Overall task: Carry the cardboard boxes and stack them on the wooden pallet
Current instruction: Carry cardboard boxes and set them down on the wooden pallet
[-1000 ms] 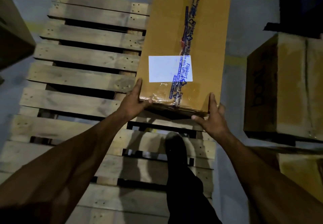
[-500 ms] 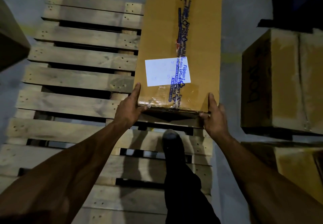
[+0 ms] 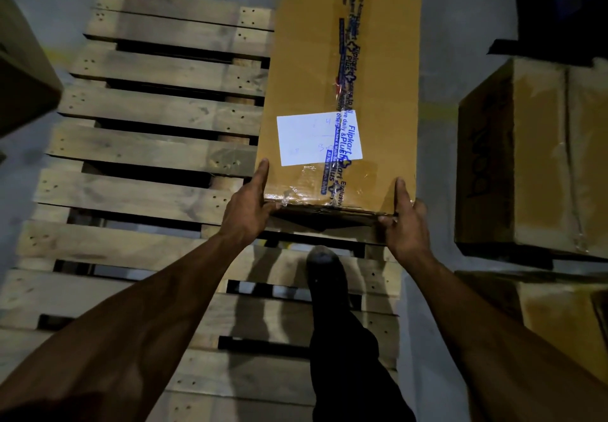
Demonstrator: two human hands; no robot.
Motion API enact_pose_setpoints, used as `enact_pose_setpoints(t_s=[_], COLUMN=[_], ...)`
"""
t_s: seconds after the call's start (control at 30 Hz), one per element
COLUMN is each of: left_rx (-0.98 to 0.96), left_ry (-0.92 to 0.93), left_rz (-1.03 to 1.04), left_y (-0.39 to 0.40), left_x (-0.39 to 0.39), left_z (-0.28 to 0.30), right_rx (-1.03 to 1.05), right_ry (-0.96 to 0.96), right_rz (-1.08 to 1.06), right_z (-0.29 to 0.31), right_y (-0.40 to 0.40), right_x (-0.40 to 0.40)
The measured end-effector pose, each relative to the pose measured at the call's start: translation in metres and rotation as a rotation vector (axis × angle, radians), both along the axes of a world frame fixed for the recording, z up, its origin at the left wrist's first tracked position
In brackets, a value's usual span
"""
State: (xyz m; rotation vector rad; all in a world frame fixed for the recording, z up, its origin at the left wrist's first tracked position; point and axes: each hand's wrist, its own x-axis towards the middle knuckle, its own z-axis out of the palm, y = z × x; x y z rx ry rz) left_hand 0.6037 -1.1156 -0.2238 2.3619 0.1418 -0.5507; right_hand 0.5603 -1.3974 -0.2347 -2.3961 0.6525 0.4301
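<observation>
Cardboard box (image 3: 342,86) sits along the wooden pallet's (image 3: 158,148) right edge. Your left hand (image 3: 250,204) and right hand (image 3: 406,221) grip its 2 near corners, fingers curled; keep it square, then let go.

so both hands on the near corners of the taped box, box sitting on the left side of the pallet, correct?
Not quite. The head view shows the taped box along the pallet's right side, not the left. The rest holds: the left hand and right hand each hold a near corner.
</observation>
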Motion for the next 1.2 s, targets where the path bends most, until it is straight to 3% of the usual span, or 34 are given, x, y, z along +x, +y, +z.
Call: enact_pose_setpoints(t_s=[0.7,1.2], left_rx=[-0.027,0.004], left_ry=[-0.065,-0.011], left_rz=[0.005,-0.019], left_y=[-0.019,-0.020], left_x=[-0.012,0.000], left_z=[-0.001,0.000], right_rx=[-0.079,-0.071], right_ry=[-0.113,-0.007], right_rz=[0.016,0.018], right_z=[-0.005,0.007], right_y=[-0.012,-0.010], right_x=[-0.022,-0.007])
